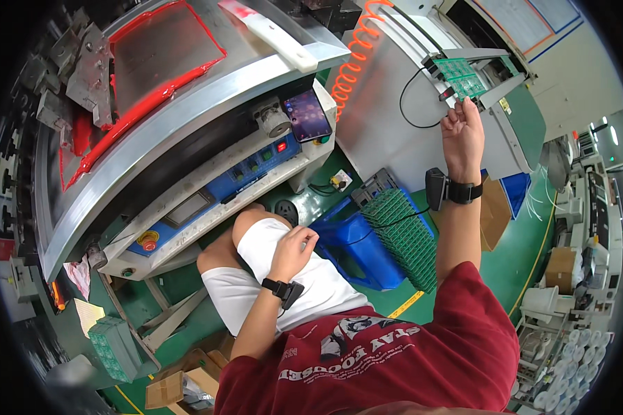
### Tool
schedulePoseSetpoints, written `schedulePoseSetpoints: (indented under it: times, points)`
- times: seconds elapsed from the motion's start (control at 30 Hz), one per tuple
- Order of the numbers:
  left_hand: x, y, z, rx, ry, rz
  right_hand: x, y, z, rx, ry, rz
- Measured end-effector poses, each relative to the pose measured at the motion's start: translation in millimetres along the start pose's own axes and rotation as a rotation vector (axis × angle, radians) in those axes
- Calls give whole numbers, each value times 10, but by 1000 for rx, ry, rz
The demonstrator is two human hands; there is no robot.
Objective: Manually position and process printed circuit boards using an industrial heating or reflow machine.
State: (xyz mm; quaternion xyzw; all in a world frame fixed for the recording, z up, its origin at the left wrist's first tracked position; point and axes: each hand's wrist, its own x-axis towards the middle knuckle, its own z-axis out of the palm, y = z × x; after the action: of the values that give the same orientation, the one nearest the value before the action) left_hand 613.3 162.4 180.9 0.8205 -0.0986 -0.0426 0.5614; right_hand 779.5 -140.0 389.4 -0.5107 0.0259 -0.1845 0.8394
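Note:
At the upper right, my right hand (pixel 462 131) reaches up to a green circuit board panel (pixel 459 77) at the end of a rail conveyor (pixel 500 91). Its fingers are bent together, with the fingertips at the panel's near edge. The panel is divided into several small boards. My left hand (pixel 293 254) rests over my white shorts (pixel 270 242), its fingers loosely curled closed and no object visible in them. Black straps with small boxes circle both wrists.
A printing machine at left holds a metal-framed screen (pixel 159 59) edged with red ink; a white-handled spatula (pixel 273 38) lies on its frame. A phone (pixel 307 116) leans by the control panel (pixel 235 173). Blue bin (pixel 367 249), green crate (pixel 401 235) and orange coiled hose (pixel 351 66) stand between the machines.

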Motion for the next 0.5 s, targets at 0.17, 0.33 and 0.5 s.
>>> schedulePoseSetpoints:
  times: [0.17,0.33,0.5]
  points:
    - [20,18,2,-19,-3,-16,20,-43,75,-21,52,-12]
    - [40,28,4,-1,-22,-19,17,-47,58,-49,93,-36]
    - [34,-1,16,-4,-23,-14,-43,-32,91,-72,135,-44]
